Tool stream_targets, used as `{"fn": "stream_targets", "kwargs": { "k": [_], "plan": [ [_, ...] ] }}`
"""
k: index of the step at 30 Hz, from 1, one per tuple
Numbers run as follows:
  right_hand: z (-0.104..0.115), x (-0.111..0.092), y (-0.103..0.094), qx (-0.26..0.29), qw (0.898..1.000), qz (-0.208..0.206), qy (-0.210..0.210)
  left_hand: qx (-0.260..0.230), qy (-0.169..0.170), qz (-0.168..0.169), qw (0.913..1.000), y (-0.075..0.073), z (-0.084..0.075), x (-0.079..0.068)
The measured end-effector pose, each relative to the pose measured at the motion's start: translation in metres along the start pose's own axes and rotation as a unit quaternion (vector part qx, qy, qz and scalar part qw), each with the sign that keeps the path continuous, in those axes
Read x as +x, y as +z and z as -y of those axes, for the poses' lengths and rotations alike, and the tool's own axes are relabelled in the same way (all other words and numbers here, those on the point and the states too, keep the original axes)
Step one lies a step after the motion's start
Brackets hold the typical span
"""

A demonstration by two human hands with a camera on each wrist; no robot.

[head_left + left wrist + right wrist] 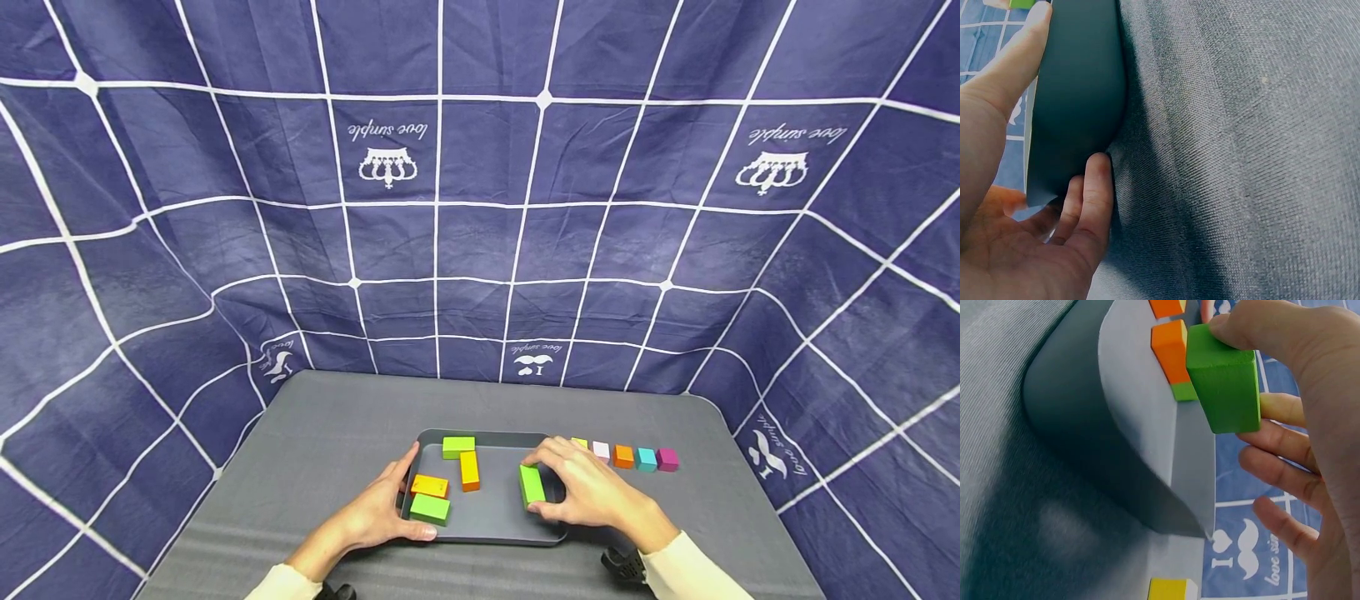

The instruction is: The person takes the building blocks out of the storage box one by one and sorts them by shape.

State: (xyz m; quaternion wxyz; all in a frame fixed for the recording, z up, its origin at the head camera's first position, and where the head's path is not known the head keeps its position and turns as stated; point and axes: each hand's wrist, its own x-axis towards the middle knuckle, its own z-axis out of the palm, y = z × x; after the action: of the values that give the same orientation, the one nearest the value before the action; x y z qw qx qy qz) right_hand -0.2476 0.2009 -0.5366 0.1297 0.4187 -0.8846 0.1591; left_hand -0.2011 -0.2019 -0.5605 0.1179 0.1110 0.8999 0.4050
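A grey tray (487,521) lies on the cloth-covered table. My left hand (378,510) grips its near left corner, thumb along the front rim and fingers against the side wall. Between thumb and fingers, my right hand (588,486) pinches a green block (532,485) over the tray's right part. The right wrist view shows this green block (1225,384) held above the rim. At the tray's left lie another green block (430,509) and an orange block (430,487). Farther in are a yellow-orange block (469,471) and a light green block (458,447).
Right of the tray, small cubes stand in a row: a yellow one (579,443) partly behind the right hand, then white (601,451), orange (622,456), turquoise (646,459) and magenta (667,459). A blue curtain (480,242) with white lines surrounds the grey table (330,433).
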Motion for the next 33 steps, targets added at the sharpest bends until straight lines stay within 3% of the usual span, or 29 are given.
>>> {"fn": "stream_targets", "kwargs": {
  "k": [33],
  "plan": [
    [-0.034,-0.049,-0.015,-0.036,0.996,-0.048,0.062,-0.002,0.010,0.005,0.9999,0.000,-0.001,0.000]
  ]
}}
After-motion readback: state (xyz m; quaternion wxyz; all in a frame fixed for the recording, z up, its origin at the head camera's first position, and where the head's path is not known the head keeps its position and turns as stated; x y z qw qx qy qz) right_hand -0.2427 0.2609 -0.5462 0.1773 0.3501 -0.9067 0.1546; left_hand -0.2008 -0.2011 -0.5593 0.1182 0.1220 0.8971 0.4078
